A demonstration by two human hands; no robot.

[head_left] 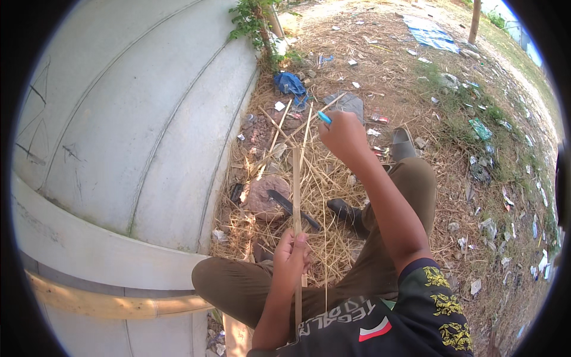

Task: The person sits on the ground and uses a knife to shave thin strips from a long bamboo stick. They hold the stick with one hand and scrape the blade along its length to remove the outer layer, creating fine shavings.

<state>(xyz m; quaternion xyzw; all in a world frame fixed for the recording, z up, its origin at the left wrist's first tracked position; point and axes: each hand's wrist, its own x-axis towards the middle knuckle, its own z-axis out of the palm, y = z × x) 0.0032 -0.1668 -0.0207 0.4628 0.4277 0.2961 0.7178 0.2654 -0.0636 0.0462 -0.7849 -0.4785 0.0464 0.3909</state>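
My left hand (290,257) is closed around a long, flat bamboo strip (297,184), which stands upright in front of me and runs back toward my lap. My right hand (345,137) is raised ahead to the right, in a fist on a slim light-blue object (324,117); only its end shows, so its kind is unclear. Below the strip, a dark-bladed knife (285,202) rests with its blade on a round reddish stone (262,193). Thin bamboo strips (306,134) lie beyond the stone, and pale shavings (324,244) cover the ground between my legs.
A pale wall (137,119) rises along my left, with a bamboo pole (119,302) near its base. Ahead lie a crumpled blue bag (289,84) and a grey flat piece (348,106). Scattered litter and grass (458,113) spread to the right. A wooden post (474,21) stands far off.
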